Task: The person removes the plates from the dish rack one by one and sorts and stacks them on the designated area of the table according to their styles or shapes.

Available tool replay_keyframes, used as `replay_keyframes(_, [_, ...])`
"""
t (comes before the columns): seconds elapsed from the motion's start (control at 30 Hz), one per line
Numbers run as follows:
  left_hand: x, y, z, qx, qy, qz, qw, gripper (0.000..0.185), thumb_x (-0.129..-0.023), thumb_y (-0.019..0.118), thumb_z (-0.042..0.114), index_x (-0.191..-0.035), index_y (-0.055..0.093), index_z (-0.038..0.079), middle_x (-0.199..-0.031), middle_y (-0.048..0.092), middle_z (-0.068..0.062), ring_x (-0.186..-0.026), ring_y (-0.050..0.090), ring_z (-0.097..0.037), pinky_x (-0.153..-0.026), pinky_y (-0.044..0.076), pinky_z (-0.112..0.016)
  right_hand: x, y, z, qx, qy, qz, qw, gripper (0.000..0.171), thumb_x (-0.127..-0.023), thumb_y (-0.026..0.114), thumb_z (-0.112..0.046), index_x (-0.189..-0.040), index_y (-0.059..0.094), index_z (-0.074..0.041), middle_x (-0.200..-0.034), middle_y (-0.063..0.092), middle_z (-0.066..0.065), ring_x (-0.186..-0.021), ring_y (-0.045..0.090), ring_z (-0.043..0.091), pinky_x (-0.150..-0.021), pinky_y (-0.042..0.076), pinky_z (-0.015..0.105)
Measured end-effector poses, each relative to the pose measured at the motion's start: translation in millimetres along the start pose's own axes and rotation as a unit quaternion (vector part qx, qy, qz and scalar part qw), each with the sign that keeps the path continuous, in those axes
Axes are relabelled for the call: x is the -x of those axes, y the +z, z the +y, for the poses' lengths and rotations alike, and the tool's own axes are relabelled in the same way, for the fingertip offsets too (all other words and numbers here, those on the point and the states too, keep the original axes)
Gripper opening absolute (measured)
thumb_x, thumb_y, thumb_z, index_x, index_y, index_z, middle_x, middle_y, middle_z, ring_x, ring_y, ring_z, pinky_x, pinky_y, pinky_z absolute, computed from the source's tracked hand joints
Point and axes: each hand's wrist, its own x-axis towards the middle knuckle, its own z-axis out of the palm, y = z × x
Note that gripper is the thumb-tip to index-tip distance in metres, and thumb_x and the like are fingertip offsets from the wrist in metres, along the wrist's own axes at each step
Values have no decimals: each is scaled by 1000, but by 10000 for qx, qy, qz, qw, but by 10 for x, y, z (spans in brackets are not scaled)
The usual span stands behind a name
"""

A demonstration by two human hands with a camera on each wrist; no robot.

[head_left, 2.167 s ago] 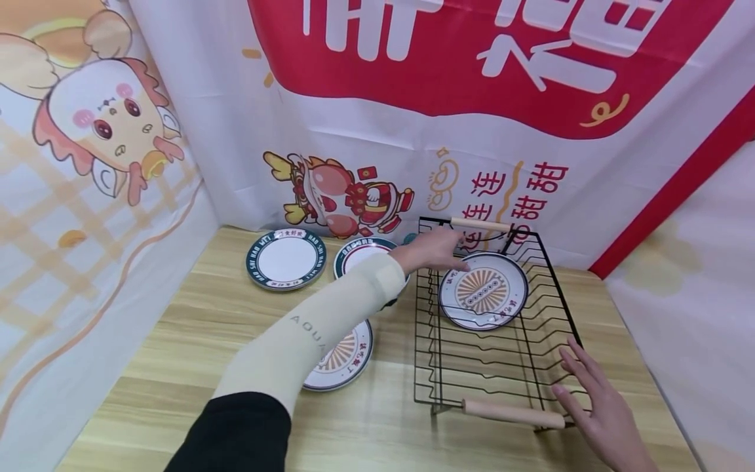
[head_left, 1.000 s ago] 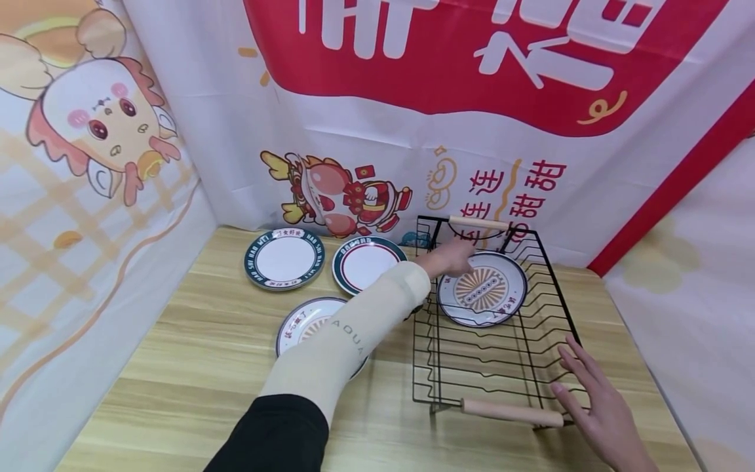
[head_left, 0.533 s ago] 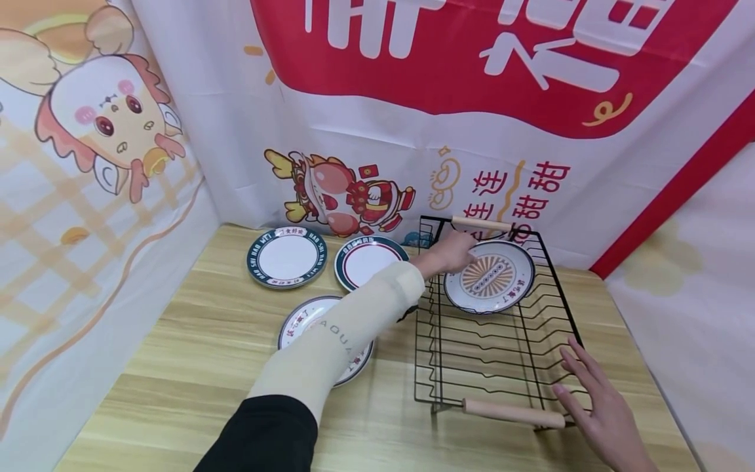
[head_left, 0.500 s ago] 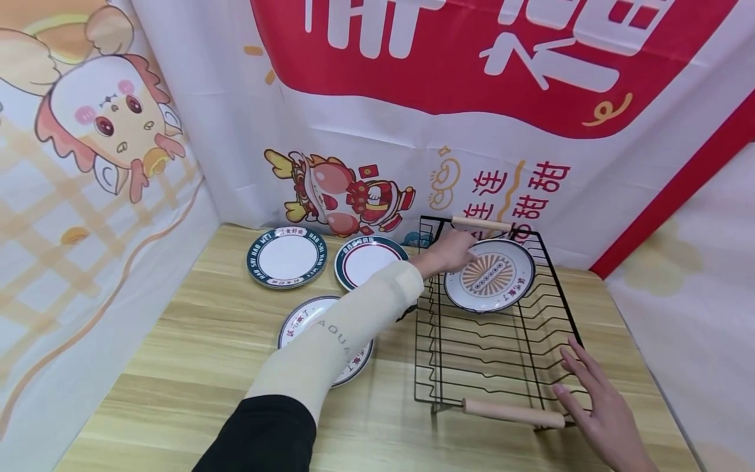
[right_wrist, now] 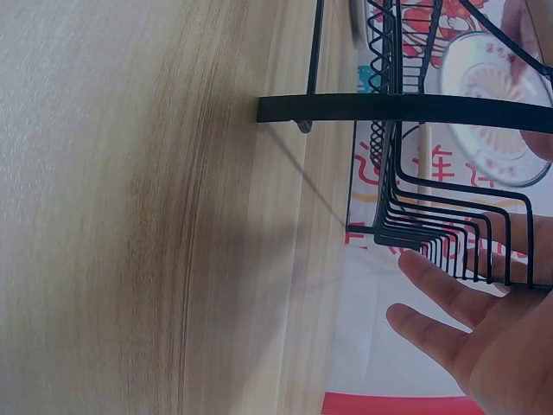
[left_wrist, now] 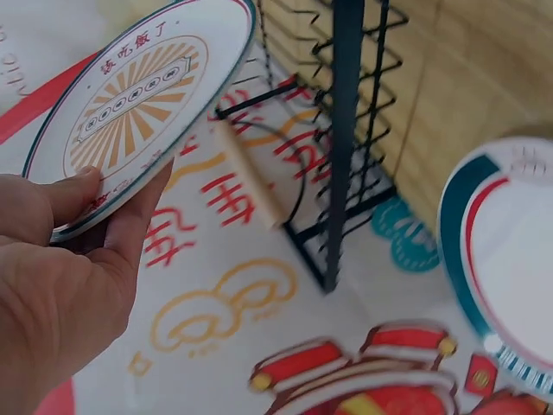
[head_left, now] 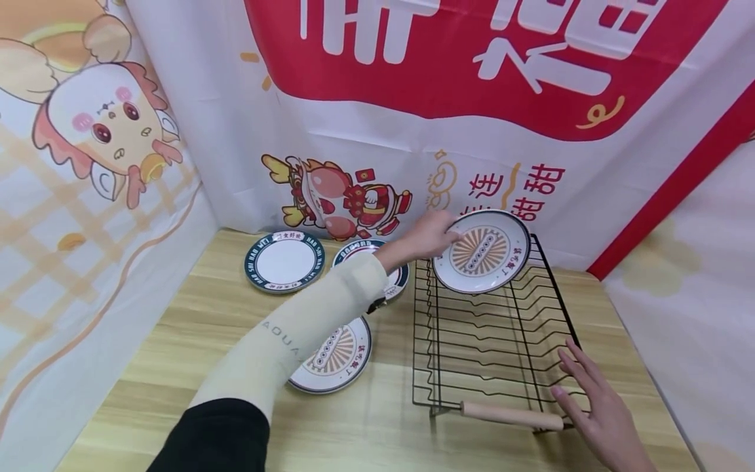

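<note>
My left hand (head_left: pixel 426 236) pinches a white plate (head_left: pixel 483 252) with a dark rim and an orange sunburst by its left edge. In the left wrist view the thumb (left_wrist: pixel 78 194) lies on its face, the fingers behind. The plate is tilted, raised over the back of a black wire dish rack (right_wrist: pixel 415 108), and hides the rack's rear handle in the head view. At the rack's front right corner, my right hand (head_left: pixel 601 406) has its fingers spread along the side wires, beside the front wooden handle (head_left: pixel 512 415).
Left of the rack, a green-rimmed plate (head_left: pixel 284 261) lies at the back left, with another green-rimmed plate (head_left: pixel 401 278) partly behind the left forearm. A second sunburst plate (head_left: pixel 342 360) lies nearer, partly covered by the sleeve. A printed cloth (head_left: pixel 377 124) hangs behind the wooden table (head_left: pixel 377 432).
My left hand has taken hold of the sunburst plate in the rack and lifted it upward, off the wires. The right hand has stayed at the rack's corner.
</note>
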Motion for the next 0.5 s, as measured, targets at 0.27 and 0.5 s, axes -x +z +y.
replay_keyframes(0.27, [370,-524,19,-372,302,413,9980,26,-107,66,19,-124,71,1,-98,74,-11,-77,72,-19,-65,60,-25,-18,-5,4,35,86,-40,9999,65,-99,73,-22,-159,48,-10,-173,29,-3,-127,24,-31,-82,48,74])
replay_keyframes(0.5, [855,-950,-110,-689,289,625,9952,19,-105,68,19,-115,73,2,-92,75,-10,-76,72,-20,-66,60,-27,-5,-3,13,62,103,-29,9999,65,-99,73,-22,-159,48,-10,-174,28,-5,-127,23,-33,-80,48,74])
